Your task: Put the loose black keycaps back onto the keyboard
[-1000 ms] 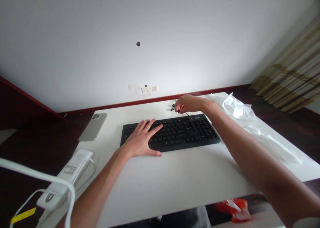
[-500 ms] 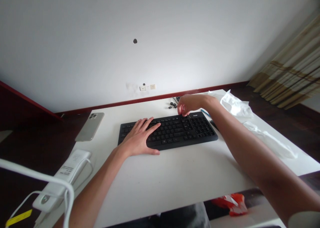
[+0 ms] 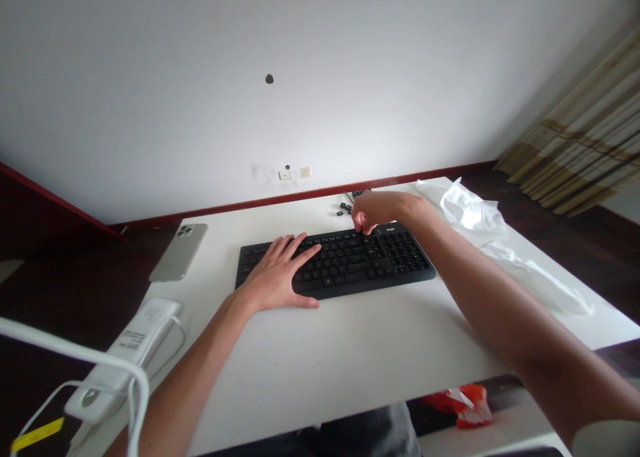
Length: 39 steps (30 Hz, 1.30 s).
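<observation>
A black keyboard [image 3: 345, 263] lies across the white table. My left hand [image 3: 277, 273] rests flat on its left half with the fingers spread and the thumb along the front edge. At the keyboard's back edge, right of its middle, my right hand [image 3: 367, 213] is closed, its fingertips bent down against the top row of keys. Whatever those fingers pinch is hidden or too small to name. Several loose black keycaps [image 3: 345, 208] lie on the table just behind the keyboard, beside my right hand.
A phone [image 3: 179, 251] lies face down at the left. Nearer, a white power strip [image 3: 125, 360] with a cable sits along the table's left edge. Crumpled white plastic bags [image 3: 473, 207] lie at the right. Below the table's front edge is a red wrapper [image 3: 470, 403].
My right hand has shifted very slightly left along the keyboard's back edge, still closed. My left hand keeps its place on the keys.
</observation>
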### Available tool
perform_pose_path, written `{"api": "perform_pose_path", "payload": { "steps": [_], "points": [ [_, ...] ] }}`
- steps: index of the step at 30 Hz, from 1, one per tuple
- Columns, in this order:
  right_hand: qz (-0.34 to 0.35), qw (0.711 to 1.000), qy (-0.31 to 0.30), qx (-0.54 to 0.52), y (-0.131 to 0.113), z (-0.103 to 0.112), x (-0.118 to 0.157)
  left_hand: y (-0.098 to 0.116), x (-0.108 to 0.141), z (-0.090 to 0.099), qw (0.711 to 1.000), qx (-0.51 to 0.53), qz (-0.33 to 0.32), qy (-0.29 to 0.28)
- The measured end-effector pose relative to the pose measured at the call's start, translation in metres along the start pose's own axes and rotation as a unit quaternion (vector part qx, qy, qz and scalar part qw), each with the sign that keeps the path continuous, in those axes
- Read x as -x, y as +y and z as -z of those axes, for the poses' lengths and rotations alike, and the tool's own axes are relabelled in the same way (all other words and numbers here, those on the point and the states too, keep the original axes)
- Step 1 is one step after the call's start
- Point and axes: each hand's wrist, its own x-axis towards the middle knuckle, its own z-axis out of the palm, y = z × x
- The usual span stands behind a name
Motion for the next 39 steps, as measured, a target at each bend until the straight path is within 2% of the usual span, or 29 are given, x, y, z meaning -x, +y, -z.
{"api": "perform_pose_path", "payload": {
  "steps": [6,12,17,22,26,34,39],
  "points": [
    [-0.017,1.0,0.007,0.015,-0.012,-0.001,0.005,0.002,0.0,0.002,1.0,0.0,0.005,-0.006],
    [0.015,1.0,-0.006,0.017,-0.001,0.0,0.001,0.002,0.0,0.001,1.0,-0.006,0.007,-0.007],
    [0.026,0.998,-0.021,0.059,0.006,0.002,-0.006,0.001,0.0,0.001,1.0,-0.011,0.004,-0.003],
    [-0.001,0.999,-0.025,0.038,0.016,0.003,-0.015,0.001,0.0,0.0,1.0,-0.017,0.001,0.004],
    [-0.024,0.998,-0.055,0.027,0.02,0.005,-0.019,0.001,-0.001,0.0,1.0,-0.017,0.001,0.002],
    [-0.054,0.993,-0.062,0.084,0.013,0.006,-0.031,0.0,-0.001,-0.001,1.0,-0.022,-0.003,0.008],
    [-0.04,0.995,-0.066,0.067,0.017,0.005,-0.028,-0.002,-0.001,-0.003,1.0,-0.022,-0.01,0.008]
  ]
}}
